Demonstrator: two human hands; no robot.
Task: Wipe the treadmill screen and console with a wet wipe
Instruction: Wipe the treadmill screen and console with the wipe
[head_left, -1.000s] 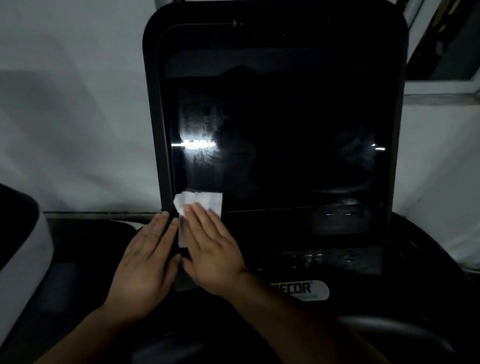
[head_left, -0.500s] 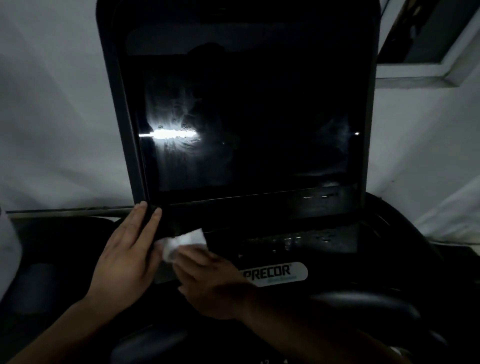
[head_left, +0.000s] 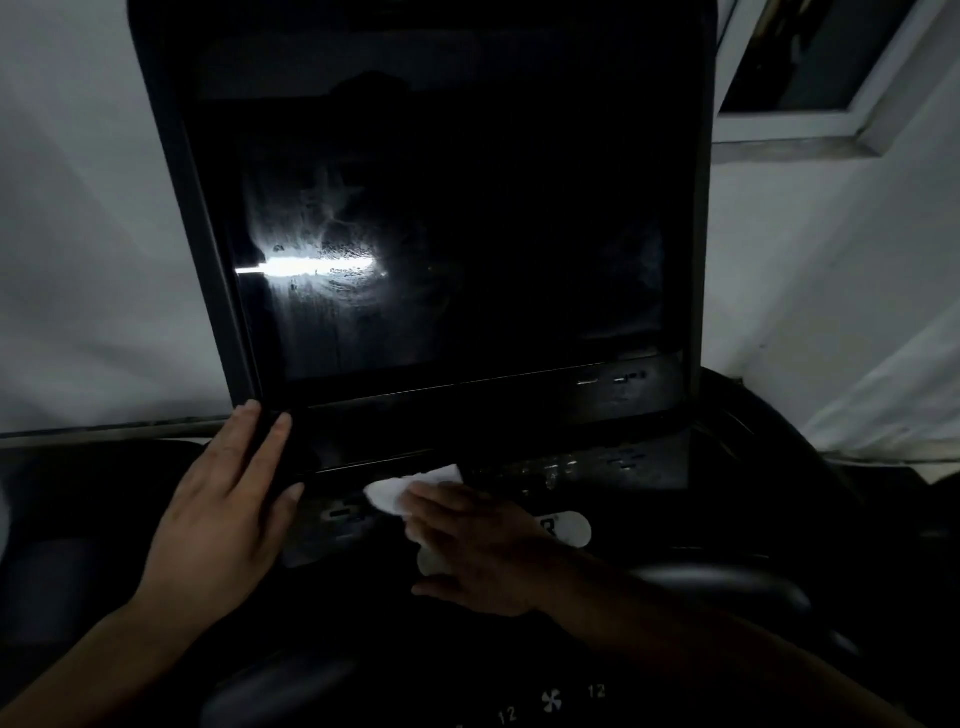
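Observation:
The treadmill's dark screen (head_left: 467, 234) stands upright ahead, with wet streaks shining on its left half. Below it lies the black console panel (head_left: 597, 467) with small buttons. My right hand (head_left: 467, 545) presses a white wet wipe (head_left: 400, 491) flat on the console just under the screen's lower edge, partly covering the white brand label (head_left: 571, 527). My left hand (head_left: 228, 499) rests flat against the screen frame's lower left corner, fingers together, holding nothing.
A white wall (head_left: 78, 234) stands behind the machine and a window frame (head_left: 810, 119) sits at the upper right. Black handlebars (head_left: 727, 582) curve below the console. Fan and number markings (head_left: 550, 701) show at the bottom.
My right hand slid the wipe down off the screen's lower left corner onto the console and then rightward. The left hand stayed at the frame corner. The view shifted closer.

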